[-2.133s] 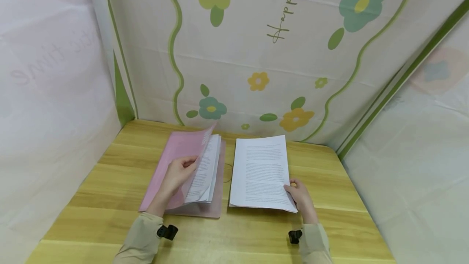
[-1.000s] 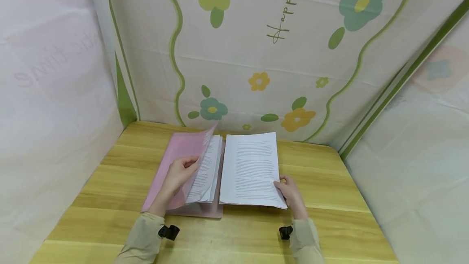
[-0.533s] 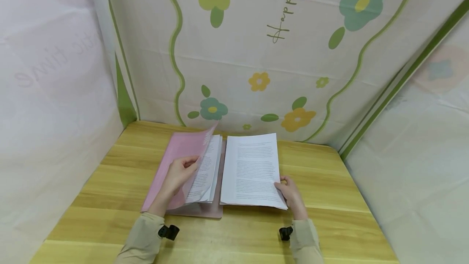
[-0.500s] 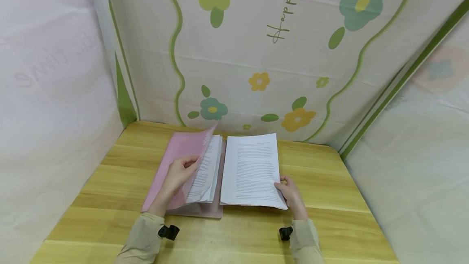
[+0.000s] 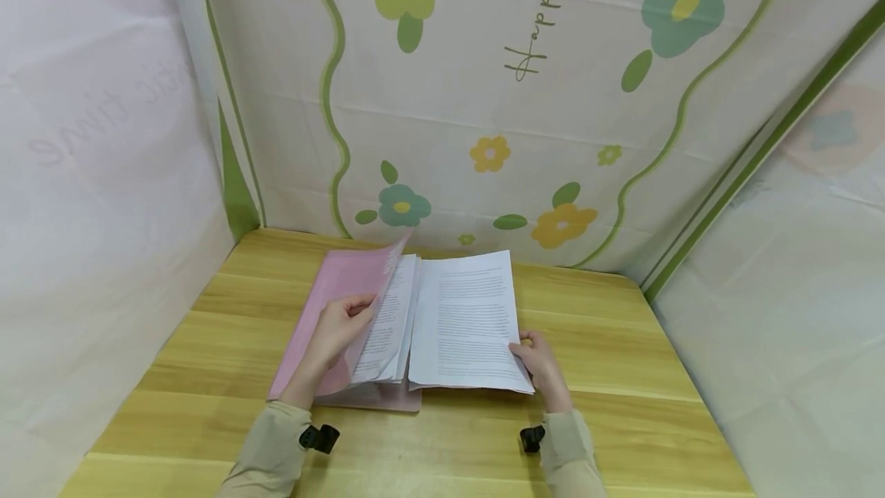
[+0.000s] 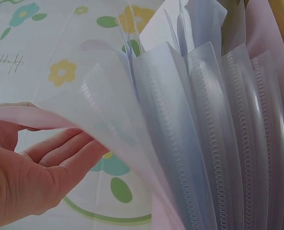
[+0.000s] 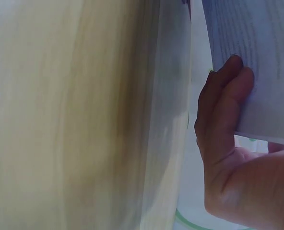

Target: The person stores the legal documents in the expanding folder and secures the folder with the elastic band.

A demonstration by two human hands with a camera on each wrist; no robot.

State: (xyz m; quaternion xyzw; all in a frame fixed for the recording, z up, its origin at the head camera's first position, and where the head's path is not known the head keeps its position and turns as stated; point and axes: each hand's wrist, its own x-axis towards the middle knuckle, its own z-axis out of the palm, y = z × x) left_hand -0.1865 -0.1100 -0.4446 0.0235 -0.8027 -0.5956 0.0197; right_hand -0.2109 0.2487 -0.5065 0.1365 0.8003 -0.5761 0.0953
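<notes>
On the table lies a pink folder [image 5: 335, 283] with clear plastic sleeves [image 6: 214, 120] fanned out inside. My left hand [image 5: 339, 333] pinches the free edge of its front cover and keeps it lifted at a slant. Printed sheets [image 5: 387, 329] show inside the folder under that cover. To the right, my right hand [image 5: 541, 366] pinches the right edge of a stack of printed paper [image 5: 470, 321], thumb on top and fingers beneath. The stack's left edge overlaps the folder's right side, close beside the sheets inside. Seen from the right wrist, the fingers [image 7: 223, 100] press the stack's underside.
The wooden table [image 5: 594, 436] extends in front and to both sides. A white curtain [image 5: 442, 114] printed with flowers hangs behind it, and pale fabric walls stand left and right. Dark wrist cameras [image 5: 319, 438] sit on both wrists.
My right hand has moved left with the paper stack, from bare table beside the folder to over its right side. The left hand still holds the cover in about the same place.
</notes>
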